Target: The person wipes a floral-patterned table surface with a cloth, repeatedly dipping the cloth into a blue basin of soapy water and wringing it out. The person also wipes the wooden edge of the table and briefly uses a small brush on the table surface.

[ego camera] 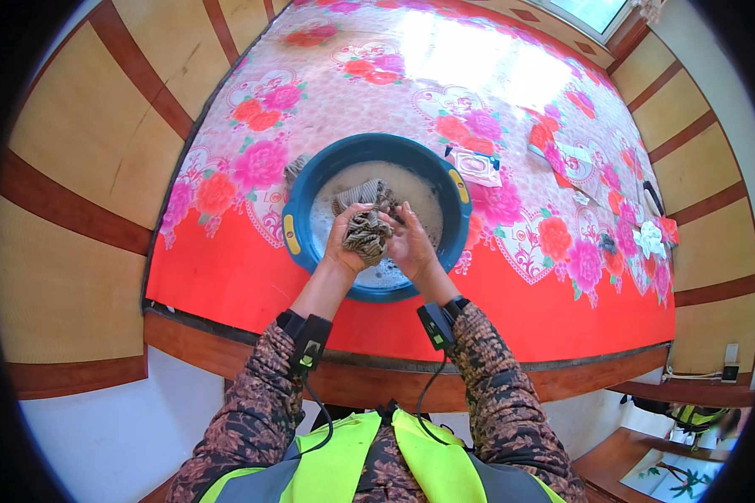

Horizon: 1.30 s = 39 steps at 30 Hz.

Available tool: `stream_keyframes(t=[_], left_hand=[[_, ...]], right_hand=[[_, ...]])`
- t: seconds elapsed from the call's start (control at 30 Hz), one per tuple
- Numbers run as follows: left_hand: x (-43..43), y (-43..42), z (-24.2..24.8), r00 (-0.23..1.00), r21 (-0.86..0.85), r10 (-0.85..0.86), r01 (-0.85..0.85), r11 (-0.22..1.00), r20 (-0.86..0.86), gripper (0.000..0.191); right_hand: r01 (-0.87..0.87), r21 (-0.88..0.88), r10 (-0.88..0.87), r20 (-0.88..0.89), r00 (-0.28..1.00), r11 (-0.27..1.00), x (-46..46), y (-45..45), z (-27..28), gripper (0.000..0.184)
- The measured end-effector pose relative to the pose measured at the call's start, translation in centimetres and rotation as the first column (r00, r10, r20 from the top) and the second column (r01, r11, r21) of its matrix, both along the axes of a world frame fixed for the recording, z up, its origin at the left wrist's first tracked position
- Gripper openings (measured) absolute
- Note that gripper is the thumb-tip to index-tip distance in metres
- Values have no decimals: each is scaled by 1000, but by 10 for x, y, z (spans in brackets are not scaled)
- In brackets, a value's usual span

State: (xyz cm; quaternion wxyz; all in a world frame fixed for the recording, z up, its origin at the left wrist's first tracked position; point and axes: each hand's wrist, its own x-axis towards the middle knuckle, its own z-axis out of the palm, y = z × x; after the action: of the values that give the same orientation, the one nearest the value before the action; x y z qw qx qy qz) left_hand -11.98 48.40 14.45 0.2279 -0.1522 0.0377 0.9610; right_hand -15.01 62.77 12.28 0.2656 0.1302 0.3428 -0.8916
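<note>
A blue plastic basin [377, 294] with yellow handle grips holds cloudy, sudsy water [409, 179]. Over it my left hand [345, 242] grips a bunched striped cloth [369, 236], dark and wet-looking. Part of the cloth trails toward the water on the far side. My right hand [410, 244] is right beside the bundle, palm turned toward it with fingers spread. Whether its fingertips touch the cloth is hard to tell.
The basin stands on a raised platform with a red floral covering [226, 270]. Right of it lies a pack of wipes [475, 166]. A grey cloth [297, 170] sits behind its left rim. Crumpled white tissue [649, 239] lies far right. A wooden edge [415, 377] runs before me.
</note>
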Motion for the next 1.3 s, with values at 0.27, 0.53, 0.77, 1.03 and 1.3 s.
stream_keyframes(t=[0.27,0.53,0.77,1.03,1.3], left_hand=[[15,21,26,970,120,-165,188,975,-180,44],[-1,-7,11,965,-520,-263,220,826,-10,22],[-10,11,-3,940,-973,-342,-86,-213,-9,49],[-14,-11,9,958,-905,-263,7,425,-116,38],[7,1,47,921,132,-265,312,941,-287,49]], right_hand=[[-183,-305,171,-63,983,935,-18,-11,38,48],[-209,267,281,-270,921,941,-63,-18,25,29],[160,944,531,-298,794,290,-65,-37,6,65],[-165,764,561,-291,775,624,-73,-2,27,71],[-437,-353,199,-542,816,827,-50,1,56,79]])
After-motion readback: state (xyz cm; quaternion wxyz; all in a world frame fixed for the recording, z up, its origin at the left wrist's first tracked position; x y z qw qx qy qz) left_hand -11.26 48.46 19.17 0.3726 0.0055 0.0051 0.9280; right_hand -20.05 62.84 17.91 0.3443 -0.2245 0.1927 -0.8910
